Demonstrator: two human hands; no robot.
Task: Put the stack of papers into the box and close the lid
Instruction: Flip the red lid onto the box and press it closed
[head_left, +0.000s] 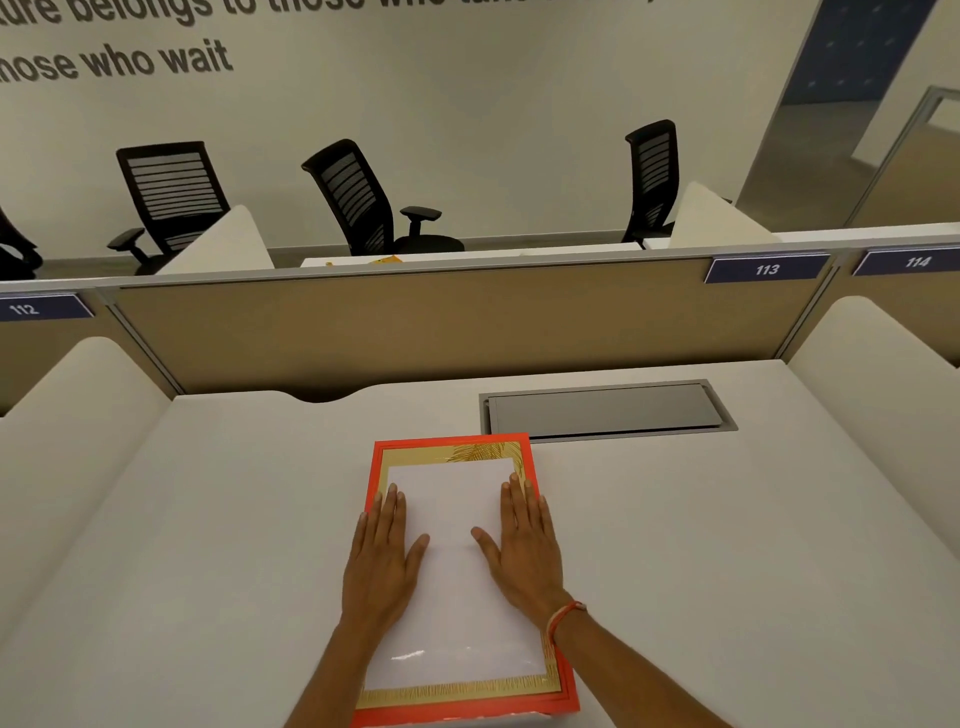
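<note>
Label 112 (31, 308): a dark blue number tag at the far left, fixed to the tan divider panel (395, 332) behind the desk.
Desk (208, 519): a pale, flat top with raised white side screens on both edges.
Left hand (382, 556): laid palm down, fingers stretched flat and close together, thumb spread inward; it grips nothing. It covers the left edge of the paper and part of the box's left border.
Box (530, 457): an orange-red rim with a gold patterned inner border, lying at the near middle of the desk; no lid is over the paper.
Stack of papers (452, 519): white sheets lying flat inside the box's frame, between the two hands, with the gold border showing around them.
Right hand (524, 551): palm down, fingers straight and open, thumb pointing inward; it presses on the paper's right edge and holds nothing. An orange band (563, 616) circles its wrist.
Grey hatch (602, 410): a shut metal flap set into the desk, just beyond the box's far right corner.
Labels 113 (767, 269) and 114 (917, 261): on the divider at the right.
</note>
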